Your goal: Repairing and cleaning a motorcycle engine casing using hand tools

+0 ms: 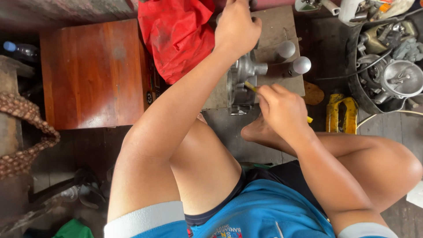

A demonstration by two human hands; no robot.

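Note:
A grey metal engine casing (241, 83) stands on edge on a flat grey slab (275, 31) in front of my knees. My left hand (237, 27) reaches over it and is closed on its top edge, steadying it. My right hand (282, 108) grips a thin yellow-handled tool (250, 86) whose tip touches the side of the casing. The tool's far end shows as a yellow bit (309, 119) behind my fist. Two rounded metal studs (294, 59) stick out to the right of the casing.
A red cloth (176, 35) lies left of the slab, beside a low brown wooden stool (92, 70). A black tub (387, 66) of metal parts sits at the right, with a yellow tool (341, 113) near it. A chain (22, 128) hangs at the left edge.

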